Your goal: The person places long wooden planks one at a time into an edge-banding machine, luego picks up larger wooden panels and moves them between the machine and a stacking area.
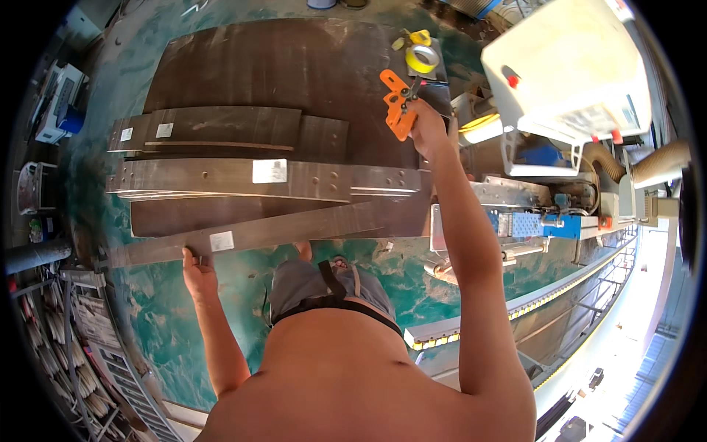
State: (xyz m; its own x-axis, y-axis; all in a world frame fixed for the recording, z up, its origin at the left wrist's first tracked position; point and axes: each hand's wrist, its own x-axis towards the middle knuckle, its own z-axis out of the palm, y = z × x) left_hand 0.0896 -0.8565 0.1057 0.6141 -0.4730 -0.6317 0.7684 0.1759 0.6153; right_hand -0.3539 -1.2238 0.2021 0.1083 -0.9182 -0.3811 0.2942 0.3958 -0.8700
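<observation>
My left hand [199, 276] is at the near edge of a long brown board [294, 222], its thumb and fingers closed on that edge. A white label [222, 241] sits on this board close to my fingers. The board lies at a slant over the front of the dark brown work table [294, 59]. My right hand [428, 131], reaching to the table's far right, grips a flat orange tool [398, 99] with cut-outs and dark knobs. Its exact kind is unclear. Just beyond it a yellow tape roll [421, 59] lies beside a yellow tape measure [420, 37].
Stacked brown boards with holes [302, 175] and white labels lie mid-table, with shorter boards [228, 127] behind. A machine with a cream housing [567, 66] and blue rail [563, 225] stands right. Racks of strips [59, 353] fill the left.
</observation>
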